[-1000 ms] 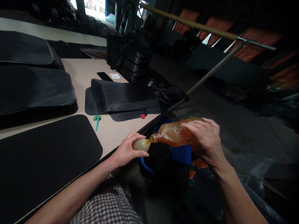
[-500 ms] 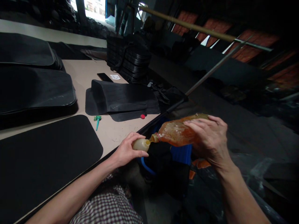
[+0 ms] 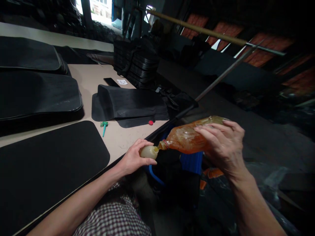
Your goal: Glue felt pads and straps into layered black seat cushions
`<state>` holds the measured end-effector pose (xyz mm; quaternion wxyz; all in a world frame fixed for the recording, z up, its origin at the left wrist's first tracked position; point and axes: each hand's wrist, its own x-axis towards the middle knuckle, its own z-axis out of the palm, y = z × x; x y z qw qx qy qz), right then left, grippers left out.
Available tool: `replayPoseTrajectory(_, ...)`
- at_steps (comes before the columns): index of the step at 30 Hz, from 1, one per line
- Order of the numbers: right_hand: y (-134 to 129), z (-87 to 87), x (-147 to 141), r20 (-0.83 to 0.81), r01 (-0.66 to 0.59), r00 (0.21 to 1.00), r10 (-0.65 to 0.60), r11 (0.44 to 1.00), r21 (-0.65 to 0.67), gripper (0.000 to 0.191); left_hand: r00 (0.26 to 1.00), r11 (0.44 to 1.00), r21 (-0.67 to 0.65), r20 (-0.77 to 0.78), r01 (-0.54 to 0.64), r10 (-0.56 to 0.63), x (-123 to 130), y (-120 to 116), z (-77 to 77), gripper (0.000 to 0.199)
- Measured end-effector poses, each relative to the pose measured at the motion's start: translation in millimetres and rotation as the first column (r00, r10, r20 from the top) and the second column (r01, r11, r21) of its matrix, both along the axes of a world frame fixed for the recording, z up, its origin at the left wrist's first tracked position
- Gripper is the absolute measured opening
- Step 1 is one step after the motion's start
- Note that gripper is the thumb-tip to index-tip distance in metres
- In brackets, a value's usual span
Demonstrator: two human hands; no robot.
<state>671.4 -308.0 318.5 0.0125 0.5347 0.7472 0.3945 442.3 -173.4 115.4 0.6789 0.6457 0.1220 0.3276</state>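
Observation:
My left hand point(image 3: 135, 157) is wrapped round a small whitish bottle point(image 3: 149, 152), its open mouth facing right. My right hand point(image 3: 225, 144) grips a large clear plastic bottle point(image 3: 187, 137) of orange-amber liquid, tipped nearly on its side. The big bottle's neck meets the small one's mouth, and yellowish liquid shows between them. On the table, left of the hands, lies a green nozzle cap point(image 3: 104, 127) with a pointed tip. A red bottle cap point(image 3: 150, 123) rests near the table's edge.
Black sheets point(image 3: 133, 101) lie stacked on the beige table point(image 3: 130, 133), with larger black stacks point(image 3: 36, 91) at left. A dark phone-like slab point(image 3: 111, 82) and a white label point(image 3: 122, 82) sit farther back. A blue stool-like object point(image 3: 192, 162) stands below the big bottle.
My right hand has shifted slightly right and up, raising the base of the big bottle a little. The left hand and small bottle stay almost where they were.

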Motion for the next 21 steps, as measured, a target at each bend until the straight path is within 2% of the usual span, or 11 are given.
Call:
replayPoseTrajectory(14,-3.0,7.0,-2.9,0.034,-0.002,0.999,0.002,1.0,0.02,0.042,1.0,1.0,0.008,-0.006,-0.01,0.01,-2.1,-0.4,2.2,0.058)
replayPoseTrajectory(21,-1.8,9.6,-8.5,0.042,-0.019,0.999,0.018,0.999,0.029,0.036,1.0,1.0,0.016,-0.004,-0.015,0.015,-2.9,-0.6,0.8,0.058)
